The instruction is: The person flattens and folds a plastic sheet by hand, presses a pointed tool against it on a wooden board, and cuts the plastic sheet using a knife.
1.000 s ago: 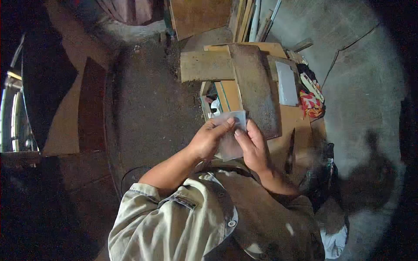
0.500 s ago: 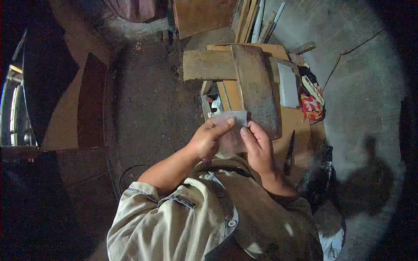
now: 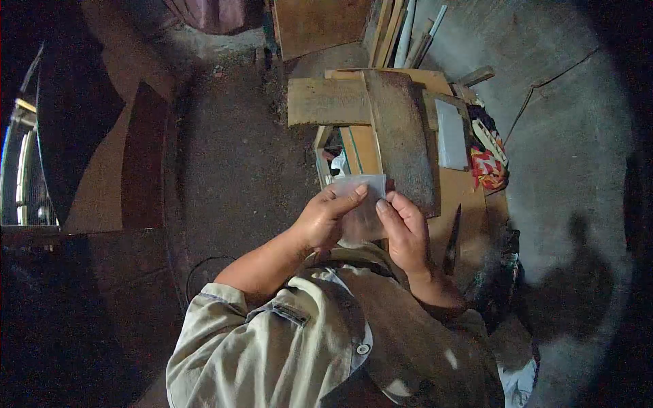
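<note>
Between my hands, close in front of my body, is a small clear plastic bag [image 3: 362, 221], thin and see-through. My left hand [image 3: 326, 217] pinches it, the thumb lying across its upper part. At the bag's right edge, my right hand [image 3: 406, 228] closes thumb and fingers on it. Whether anything lies inside the bag I cannot make out. Just beyond my hands is the worktable with a dark worn board [image 3: 403, 136] lying on it.
A wooden plank [image 3: 328, 102] juts left from the table over an open drawer [image 3: 338, 156]. To the right lie a white flat pack [image 3: 450, 134], a red patterned cloth [image 3: 488, 170] and a dark saw-like blade [image 3: 452, 238]. Poles [image 3: 403, 41] lean against the wall behind.
Both hands keep the plastic bag in almost the same place. The view has shifted very slightly; otherwise little differs.
</note>
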{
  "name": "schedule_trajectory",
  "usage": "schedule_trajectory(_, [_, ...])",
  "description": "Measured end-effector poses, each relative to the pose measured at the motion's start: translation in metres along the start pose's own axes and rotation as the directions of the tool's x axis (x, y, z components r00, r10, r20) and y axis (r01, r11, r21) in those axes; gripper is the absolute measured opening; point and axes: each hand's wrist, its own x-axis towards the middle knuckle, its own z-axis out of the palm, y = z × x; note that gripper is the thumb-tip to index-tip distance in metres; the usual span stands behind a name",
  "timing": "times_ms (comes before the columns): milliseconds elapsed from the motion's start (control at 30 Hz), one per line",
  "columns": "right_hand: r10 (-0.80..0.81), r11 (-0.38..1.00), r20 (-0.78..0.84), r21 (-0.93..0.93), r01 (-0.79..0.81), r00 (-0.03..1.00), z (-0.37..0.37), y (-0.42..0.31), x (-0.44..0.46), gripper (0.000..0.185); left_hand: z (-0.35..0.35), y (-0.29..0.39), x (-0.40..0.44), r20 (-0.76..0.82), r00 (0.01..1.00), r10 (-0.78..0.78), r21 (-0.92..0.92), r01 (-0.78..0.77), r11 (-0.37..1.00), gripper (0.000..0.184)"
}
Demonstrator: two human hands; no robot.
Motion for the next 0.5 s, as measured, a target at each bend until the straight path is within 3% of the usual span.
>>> schedule_trajectory(67, [0.082,0.994,0.017,0.067,-0.083,0.996,-0.002,0.0,-0.001,0.015,-0.001,0.001,-0.001,0.023,1.0,-0.008,-0.024,0.008,1.0,0.029])
schedule_trajectory(200, [0.066,0.997,0.025,0.034,-0.066,0.998,-0.004,-0.002,-0.001,0.014,-0.002,-0.001,0.0,0.04,0.999,0.026,0.005,-0.026,1.0,0.03])
schedule_trajectory(267, [0.138,0.989,0.062,0.037,-0.14,0.989,-0.005,-0.008,-0.002,0.012,-0.002,0.001,-0.001,0.008,1.0,-0.01,0.013,0.01,1.0,0.031])
schedule_trajectory(367, [0.047,0.987,0.051,0.152,-0.055,0.998,0.01,-0.008,0.0,0.009,-0.002,0.0,0.002,0.053,0.997,0.058,0.02,-0.059,0.998,0.034])
schedule_trajectory(500, [0.099,0.982,0.097,0.148,-0.113,0.99,-0.001,0.011,-0.001,0.015,-0.004,0.001,0.005,0.051,0.993,0.108,-0.007,-0.107,0.994,0.031])
